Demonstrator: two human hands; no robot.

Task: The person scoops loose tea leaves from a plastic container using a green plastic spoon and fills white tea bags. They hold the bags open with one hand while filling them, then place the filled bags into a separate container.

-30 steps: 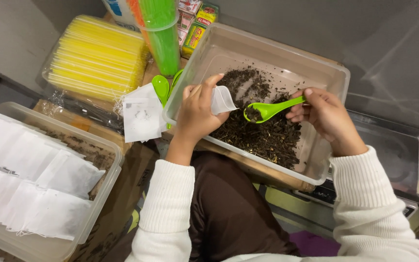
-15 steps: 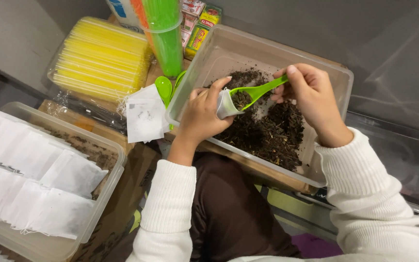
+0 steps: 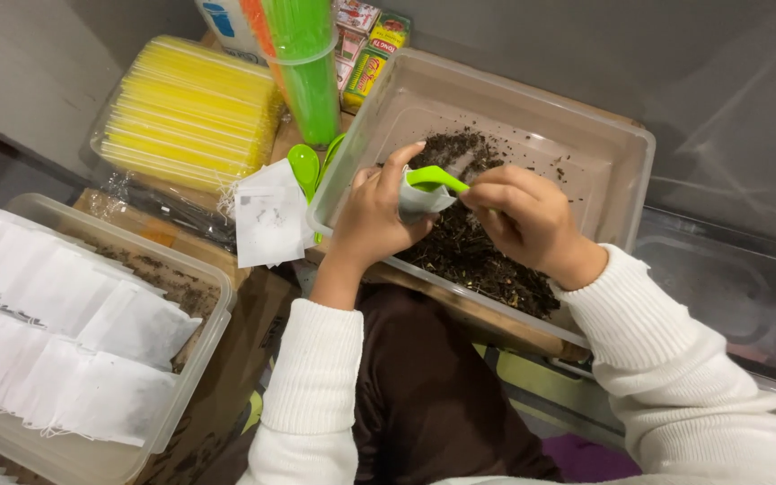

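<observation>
My left hand (image 3: 374, 216) pinches a small white filter bag (image 3: 419, 201) open over a clear plastic tub (image 3: 617, 166) that holds dark loose leaves (image 3: 478, 256). My right hand (image 3: 527, 220) grips a green plastic spoon (image 3: 435, 177) whose bowl is tipped into the mouth of the bag. Both hands meet above the left half of the tub. Both arms wear white ribbed sleeves.
A clear tub (image 3: 199, 355) at the lower left holds several filled white bags (image 3: 65, 332). A pack of yellow straws (image 3: 186, 112) and a cup of green straws (image 3: 303, 67) stand behind. Loose white bags (image 3: 269, 220) and green spoons (image 3: 305, 168) lie between. A metal tray (image 3: 738, 287) sits at right.
My right hand lifted the loaded green spoon from the leaves and swung it left to the bag, then tipped its bowl into the opening. My left hand kept hold of the bag.
</observation>
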